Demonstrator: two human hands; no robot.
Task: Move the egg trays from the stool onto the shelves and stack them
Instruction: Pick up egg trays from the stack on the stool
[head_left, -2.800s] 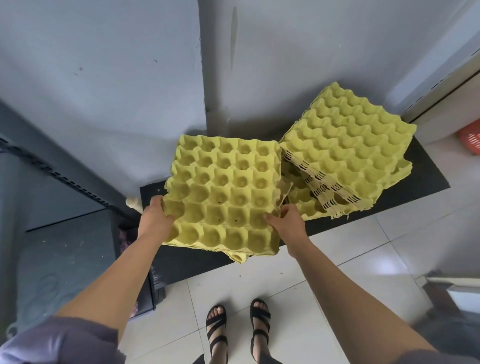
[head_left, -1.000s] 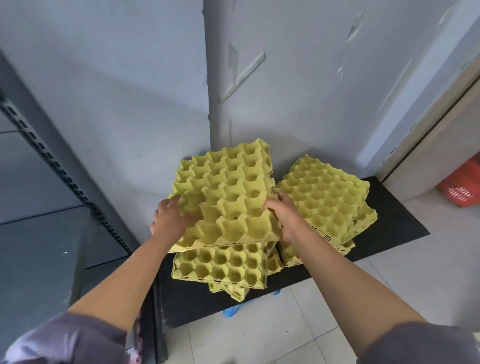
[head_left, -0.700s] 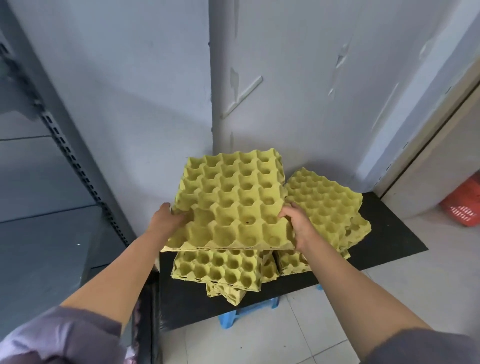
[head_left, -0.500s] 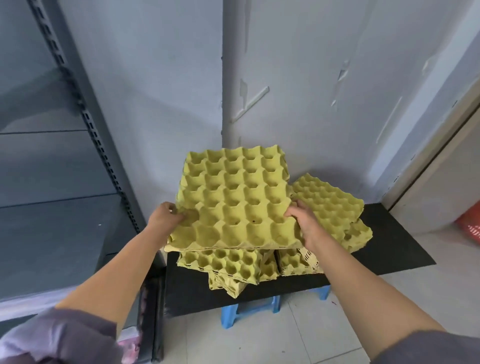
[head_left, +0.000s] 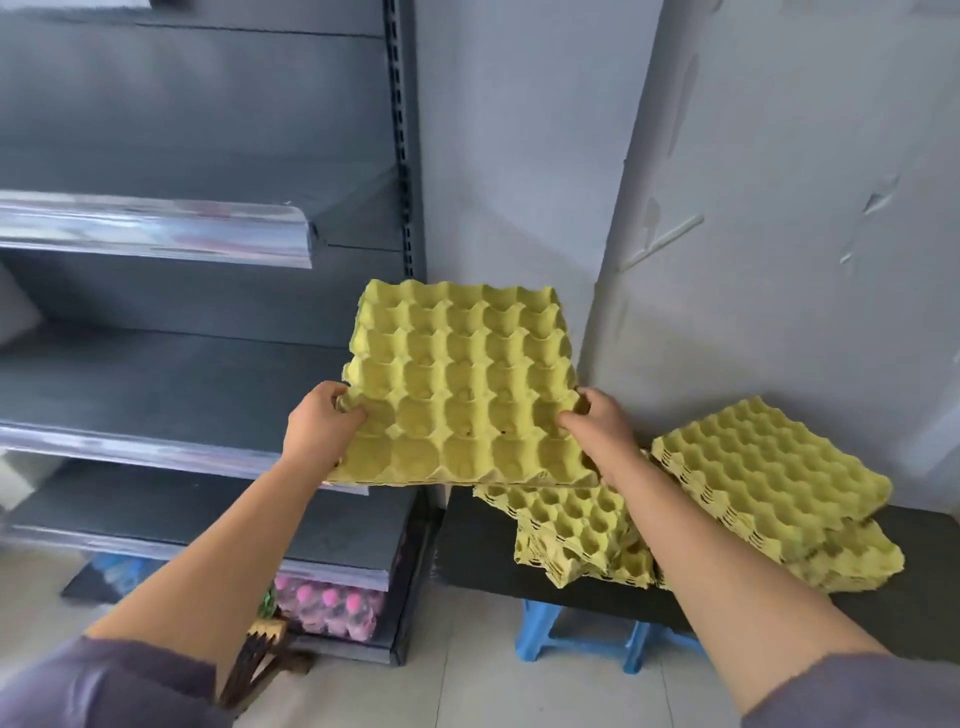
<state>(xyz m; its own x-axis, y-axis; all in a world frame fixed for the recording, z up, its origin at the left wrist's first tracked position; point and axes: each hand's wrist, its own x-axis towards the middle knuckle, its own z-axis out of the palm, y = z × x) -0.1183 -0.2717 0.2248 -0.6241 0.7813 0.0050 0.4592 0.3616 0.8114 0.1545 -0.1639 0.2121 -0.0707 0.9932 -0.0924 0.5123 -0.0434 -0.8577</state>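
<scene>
I hold a thin stack of yellow egg trays (head_left: 462, 384) in the air between the shelf unit and the stool. My left hand (head_left: 319, 428) grips its left edge and my right hand (head_left: 600, 434) grips its right edge, thumbs on top. Two more piles of yellow egg trays (head_left: 574, 535) (head_left: 774, 483) lie on the black board (head_left: 478, 551) that rests on the blue stool (head_left: 545, 631). The grey shelves (head_left: 156, 384) stand to the left; the middle one is level with the held trays.
A slotted upright post (head_left: 400, 135) marks the shelf unit's right end. A pack of pink-capped bottles (head_left: 327, 605) sits under the lowest shelf, with a dark wooden object (head_left: 260, 654) on the floor beside it. A grey wall stands behind.
I have lifted the held trays off the left pile on the stool and carried them up and leftward; my view has turned left, so the shelves now fill the left side.
</scene>
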